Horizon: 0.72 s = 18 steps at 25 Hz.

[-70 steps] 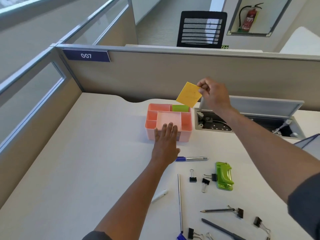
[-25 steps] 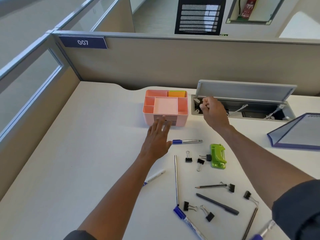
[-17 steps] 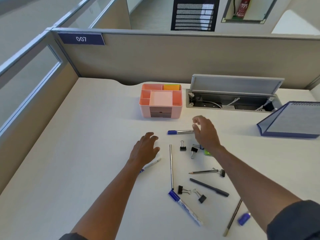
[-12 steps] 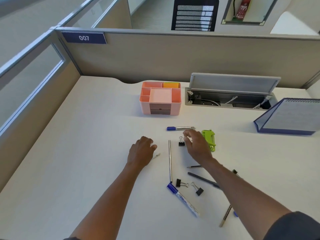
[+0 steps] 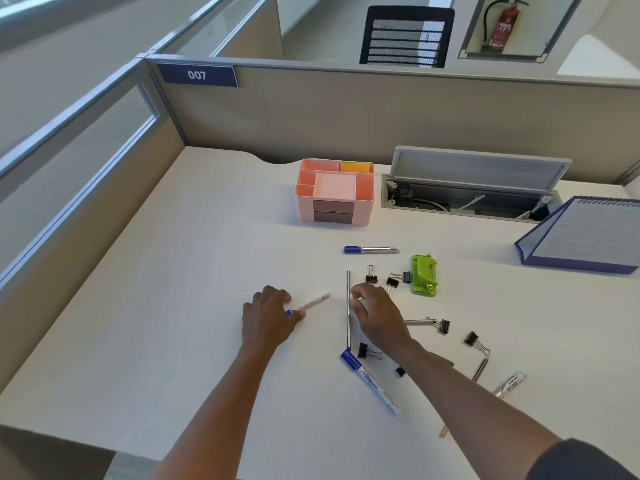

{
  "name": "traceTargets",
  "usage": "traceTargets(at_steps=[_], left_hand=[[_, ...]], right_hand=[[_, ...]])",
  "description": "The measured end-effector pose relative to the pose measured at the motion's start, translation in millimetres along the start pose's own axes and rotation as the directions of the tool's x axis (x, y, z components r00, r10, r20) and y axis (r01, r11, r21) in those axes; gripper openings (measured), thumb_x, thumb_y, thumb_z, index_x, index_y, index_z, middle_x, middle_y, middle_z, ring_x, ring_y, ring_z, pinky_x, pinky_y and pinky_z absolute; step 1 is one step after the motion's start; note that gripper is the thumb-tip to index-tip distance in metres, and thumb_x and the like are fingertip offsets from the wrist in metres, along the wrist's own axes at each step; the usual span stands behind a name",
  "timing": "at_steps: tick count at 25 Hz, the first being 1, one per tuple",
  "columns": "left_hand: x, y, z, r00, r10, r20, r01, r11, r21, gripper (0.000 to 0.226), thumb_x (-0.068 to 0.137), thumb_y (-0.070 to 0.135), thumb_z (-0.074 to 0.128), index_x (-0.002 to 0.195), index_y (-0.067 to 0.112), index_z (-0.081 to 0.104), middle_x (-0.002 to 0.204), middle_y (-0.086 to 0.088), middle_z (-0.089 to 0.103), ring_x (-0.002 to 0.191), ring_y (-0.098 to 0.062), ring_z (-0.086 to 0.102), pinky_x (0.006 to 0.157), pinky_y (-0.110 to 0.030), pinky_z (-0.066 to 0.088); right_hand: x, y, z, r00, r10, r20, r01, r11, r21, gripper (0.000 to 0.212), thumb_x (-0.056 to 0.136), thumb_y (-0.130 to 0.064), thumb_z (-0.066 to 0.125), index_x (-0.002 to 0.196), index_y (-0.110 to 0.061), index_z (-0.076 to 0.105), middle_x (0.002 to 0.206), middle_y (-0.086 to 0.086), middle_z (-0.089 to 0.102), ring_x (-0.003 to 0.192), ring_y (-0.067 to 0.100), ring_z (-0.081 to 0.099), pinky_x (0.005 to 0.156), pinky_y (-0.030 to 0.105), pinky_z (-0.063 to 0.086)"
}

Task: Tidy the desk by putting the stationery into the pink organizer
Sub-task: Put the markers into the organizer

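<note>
The pink organizer (image 5: 364,210) stands at the back of the desk with yellow sticky notes (image 5: 355,167) in its rear right compartment. My left hand (image 5: 268,317) lies on the desk, its fingers closed over the blue end of a white pen (image 5: 316,301). My right hand (image 5: 377,317) hovers low beside it, thumb and forefinger apart, right at a thin silver pen (image 5: 348,306) that lies pointing away from me. A blue-capped silver pen (image 5: 372,250), a green hole punch (image 5: 423,274), a blue marker (image 5: 372,382) and several black binder clips (image 5: 371,278) are scattered around.
An open cable tray (image 5: 467,199) with a raised lid sits to the right of the organizer. A blue desk calendar (image 5: 588,233) stands at the far right. Cubicle partitions close the back and left sides. More pens and clips lie under and beside my right forearm.
The yellow sticky notes went into the organizer. Both hands pulled back toward me: the left has closed on the white pen, the right has come down by the thin silver pen.
</note>
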<state>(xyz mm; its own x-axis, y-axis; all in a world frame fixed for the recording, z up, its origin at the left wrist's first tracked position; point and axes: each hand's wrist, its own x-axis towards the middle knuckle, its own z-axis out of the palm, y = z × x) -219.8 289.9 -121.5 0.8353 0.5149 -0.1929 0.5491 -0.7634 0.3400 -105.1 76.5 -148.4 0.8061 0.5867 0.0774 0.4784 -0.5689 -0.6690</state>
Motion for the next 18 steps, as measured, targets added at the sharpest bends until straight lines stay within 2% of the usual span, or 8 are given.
traceTargets(at_steps=[3,7,11,14,18], left_hand=[[-6,-7,-3,1.0,0.017,0.015,-0.018,0.999,0.029,0.043,0.076,0.052,0.073,0.112,0.031,0.061,0.119,0.009,0.051,0.108,-0.015,0.049,0.084,-0.03,0.033],[-8,-5,-4,0.999,0.025,-0.043,-0.02,0.993,0.113,0.014,0.084,0.03,0.068,0.097,0.031,0.062,0.106,0.006,0.054,0.093,-0.016,0.049,0.077,-0.028,0.03],[-4,1,-5,0.994,0.062,-0.089,-0.059,0.998,0.034,0.016,0.087,0.023,0.065,0.09,0.032,0.052,0.088,0.01,0.06,0.08,-0.016,0.05,0.076,-0.03,0.028],[3,17,-12,0.976,0.151,-0.154,-0.159,0.986,-0.041,0.013,0.086,0.029,0.068,0.093,0.032,0.057,0.085,0.013,0.064,0.082,-0.015,0.053,0.078,-0.031,0.03],[16,43,-19,0.925,0.28,-0.258,-0.325,0.934,-0.152,0.014,0.082,0.032,0.075,0.092,0.033,0.065,0.086,0.016,0.067,0.081,-0.008,0.055,0.081,-0.031,0.041]], right_hand=[[-3,-3,4,1.0,0.005,0.03,-0.005,1.0,0.011,0.017,0.098,-0.025,0.051,0.11,-0.016,0.058,0.104,-0.004,0.061,0.094,0.017,0.049,0.081,0.035,0.041],[-3,-7,7,0.998,-0.003,0.057,0.002,1.0,0.02,0.023,0.097,-0.032,0.047,0.112,-0.017,0.057,0.105,-0.005,0.061,0.095,0.017,0.05,0.082,0.036,0.043],[-2,-10,3,0.999,0.002,0.047,-0.003,1.0,0.03,0.025,0.098,-0.031,0.051,0.118,-0.019,0.056,0.112,-0.005,0.061,0.102,0.013,0.051,0.086,0.033,0.042],[2,-9,-1,0.999,-0.03,0.019,0.03,1.0,0.004,0.028,0.096,-0.031,0.055,0.121,-0.02,0.056,0.117,-0.006,0.06,0.109,0.012,0.05,0.091,0.031,0.043],[12,-13,-5,0.997,-0.02,0.071,0.022,0.999,-0.027,0.01,0.095,-0.032,0.054,0.102,-0.027,0.057,0.096,-0.013,0.059,0.09,0.01,0.05,0.074,0.031,0.046]])
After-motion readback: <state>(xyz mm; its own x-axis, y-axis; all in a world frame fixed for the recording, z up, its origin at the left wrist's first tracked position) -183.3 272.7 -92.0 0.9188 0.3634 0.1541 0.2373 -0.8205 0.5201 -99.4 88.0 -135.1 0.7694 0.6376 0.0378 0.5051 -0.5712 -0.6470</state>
